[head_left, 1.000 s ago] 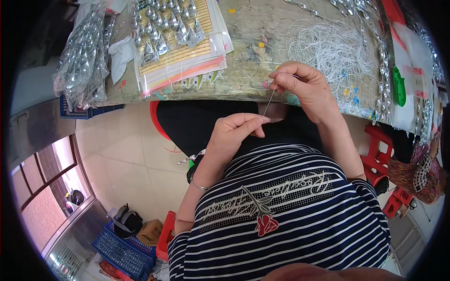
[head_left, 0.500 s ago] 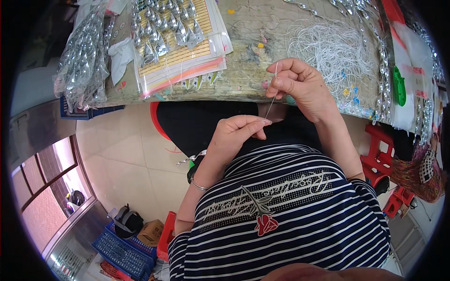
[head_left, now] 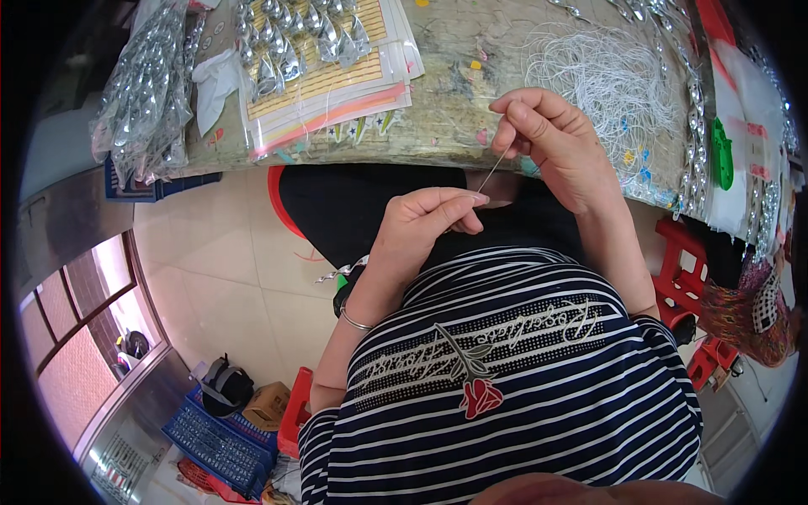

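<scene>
A thin cord [head_left: 491, 175] runs taut on a slant between my two hands, just off the table's front edge. My left hand [head_left: 421, 220] is closed, pinching its lower end between thumb and forefinger. Higher up, over the table's edge, my right hand [head_left: 551, 139] is closed with the cord at its fingertips. A silver twisted strip [head_left: 341, 273] juts out left of my left forearm; what holds it is hidden. Beyond my right hand lies a tangled heap of white cords [head_left: 602, 84] on the table [head_left: 446, 126].
Silver twisted strips [head_left: 307, 34] rest on a stack of patterned sheets [head_left: 337, 93]. More strips fill a clear plastic bag [head_left: 151, 93] at the left. A green tool [head_left: 721, 153] lies at the right. Red stools [head_left: 682, 265] and blue crates [head_left: 219, 442] stand below.
My right hand has moved slightly right and upward, still pinching the cord. The cord end that stood above its fingers no longer shows. The left hand keeps its pinch.
</scene>
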`<control>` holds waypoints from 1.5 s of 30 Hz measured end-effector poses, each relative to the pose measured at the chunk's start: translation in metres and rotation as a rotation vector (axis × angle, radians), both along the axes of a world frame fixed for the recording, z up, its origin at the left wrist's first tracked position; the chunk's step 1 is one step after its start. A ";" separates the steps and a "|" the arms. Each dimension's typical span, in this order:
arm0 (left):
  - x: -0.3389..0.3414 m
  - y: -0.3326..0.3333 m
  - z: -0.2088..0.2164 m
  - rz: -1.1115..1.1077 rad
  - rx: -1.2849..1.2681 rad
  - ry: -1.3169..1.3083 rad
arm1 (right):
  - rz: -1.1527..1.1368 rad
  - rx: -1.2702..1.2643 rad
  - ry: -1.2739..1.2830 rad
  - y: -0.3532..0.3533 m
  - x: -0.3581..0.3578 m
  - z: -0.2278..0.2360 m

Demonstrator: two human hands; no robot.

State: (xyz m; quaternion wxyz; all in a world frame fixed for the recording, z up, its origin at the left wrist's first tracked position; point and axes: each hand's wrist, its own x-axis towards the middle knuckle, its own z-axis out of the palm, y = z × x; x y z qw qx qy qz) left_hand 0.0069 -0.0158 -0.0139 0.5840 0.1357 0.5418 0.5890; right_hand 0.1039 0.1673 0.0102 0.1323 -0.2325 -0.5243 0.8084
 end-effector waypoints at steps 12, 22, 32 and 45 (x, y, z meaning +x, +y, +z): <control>-0.002 -0.001 0.004 0.144 -0.016 -0.006 | 0.163 0.075 -0.054 -0.004 0.006 0.008; -0.001 0.002 0.001 0.301 0.035 0.067 | 0.185 0.504 -0.101 -0.027 0.008 -0.008; 0.000 0.001 0.000 0.229 0.058 0.164 | 0.193 0.519 -0.117 -0.031 0.007 -0.005; 0.001 -0.002 -0.002 0.194 0.086 0.153 | 0.153 0.457 -0.145 -0.029 0.009 -0.012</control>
